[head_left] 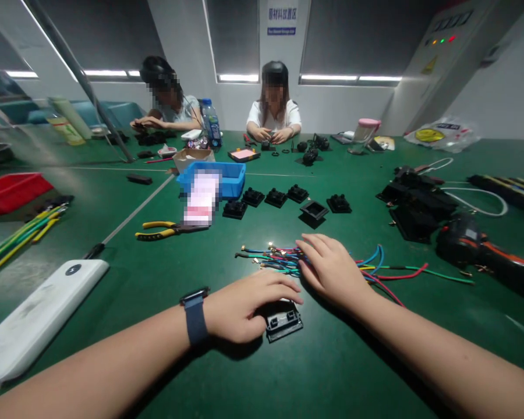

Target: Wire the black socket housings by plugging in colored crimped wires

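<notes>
My left hand (248, 302), wearing a dark watch on its wrist, curves over a small black plastic housing (284, 323) on the green table. Thumb and fingers lie at its left and far sides, hiding part of it. Just beyond, a loose bundle of thin coloured wires (274, 255) with brass-coloured terminals at the ends lies on the tabletop. My right hand (334, 267) is closed over the middle of this bundle, thumb on the near side and fingers on the far side. Wire tails in red, blue and green stick out to its right.
Several black housings (276, 197) and a square black frame (313, 212) lie ahead. Around them are a blue bin (233, 179), a phone (201, 201), yellow-handled pliers (159, 230), a white power bank (43, 320) and a black-orange tool (484, 253). Two people sit across the table.
</notes>
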`<move>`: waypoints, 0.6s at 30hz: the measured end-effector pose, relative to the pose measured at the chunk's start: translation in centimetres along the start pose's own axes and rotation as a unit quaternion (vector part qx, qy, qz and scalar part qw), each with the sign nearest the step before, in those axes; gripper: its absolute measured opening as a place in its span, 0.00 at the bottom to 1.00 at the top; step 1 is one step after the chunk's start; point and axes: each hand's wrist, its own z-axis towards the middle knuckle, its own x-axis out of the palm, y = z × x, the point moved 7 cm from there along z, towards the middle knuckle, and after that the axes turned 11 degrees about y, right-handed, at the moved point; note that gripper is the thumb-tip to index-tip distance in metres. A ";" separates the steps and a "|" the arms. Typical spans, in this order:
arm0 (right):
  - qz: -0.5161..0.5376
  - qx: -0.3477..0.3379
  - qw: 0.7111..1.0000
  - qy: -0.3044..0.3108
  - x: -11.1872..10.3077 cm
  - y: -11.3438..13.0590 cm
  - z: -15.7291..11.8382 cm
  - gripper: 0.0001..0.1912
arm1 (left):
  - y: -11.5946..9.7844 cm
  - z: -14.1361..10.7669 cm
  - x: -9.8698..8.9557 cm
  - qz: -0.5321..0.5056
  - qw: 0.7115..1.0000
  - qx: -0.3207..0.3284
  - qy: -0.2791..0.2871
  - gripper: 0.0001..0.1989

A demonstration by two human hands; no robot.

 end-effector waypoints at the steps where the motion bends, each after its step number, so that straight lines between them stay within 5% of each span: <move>1: -0.004 -0.006 1.000 0.006 0.1 0.1 -0.3 0.18 | 0.2 -0.1 -0.5 0.006 0.999 -0.006 -0.031 0.32; 4: -0.001 -0.038 0.999 0.023 0.4 0.5 -0.8 0.14 | 1.9 -1.0 -2.0 0.080 0.982 -0.103 -0.138 0.21; 7: 0.012 -0.076 0.997 0.030 0.5 0.8 -0.9 0.14 | 4.1 -1.7 -2.8 0.142 0.953 -0.205 -0.174 0.15; 14: 0.027 -0.027 0.999 -0.032 -0.3 -1.1 -1.7 0.14 | 5.0 -1.9 -3.1 0.175 0.942 -0.239 -0.159 0.10; 18: 0.026 -0.023 0.998 -0.046 -0.6 -1.0 -1.7 0.21 | 4.7 -1.6 -2.3 0.204 0.940 -0.255 -0.104 0.05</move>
